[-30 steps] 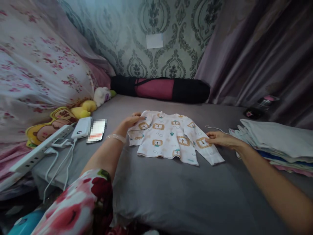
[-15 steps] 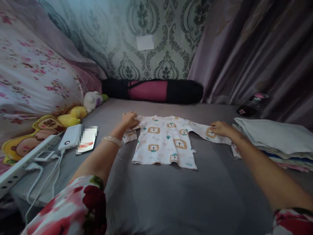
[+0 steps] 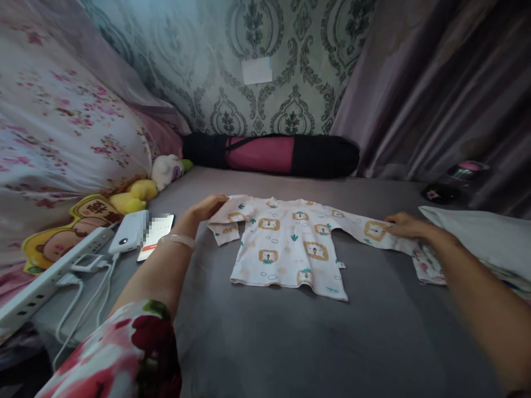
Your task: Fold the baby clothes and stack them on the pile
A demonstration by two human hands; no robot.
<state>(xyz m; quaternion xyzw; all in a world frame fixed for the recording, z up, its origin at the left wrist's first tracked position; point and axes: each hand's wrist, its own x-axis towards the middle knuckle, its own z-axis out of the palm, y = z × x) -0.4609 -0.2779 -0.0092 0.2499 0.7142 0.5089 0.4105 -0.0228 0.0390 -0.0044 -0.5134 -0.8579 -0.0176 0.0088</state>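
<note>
A small white long-sleeved shirt [image 3: 286,237] with lion-face prints lies spread on the grey sheet, its neckline toward the wall. My left hand [image 3: 211,205] rests at the upper edge of the left-side sleeve, fingers stretched out along the cloth. That sleeve is bent, with its cuff turned down toward me. My right hand [image 3: 404,225] is closed on the right-side sleeve, which stretches outward almost straight. Beneath my right wrist lies a bit of printed cloth [image 3: 429,266], partly covered by the arm.
A folded stack of cloth [image 3: 477,235] sits at the right, near a dark lidded container [image 3: 442,192]. On the left are a power strip [image 3: 62,271], a white power bank [image 3: 129,232], a phone [image 3: 155,237] and plush toys [image 3: 135,196]. A black-and-pink roll bag [image 3: 261,153] lies along the wall.
My left hand has slid outward to the left along its sleeve, uncovering more of it, and its fingers are straighter. My right hand has moved right along the other sleeve. The view has shifted slightly.
</note>
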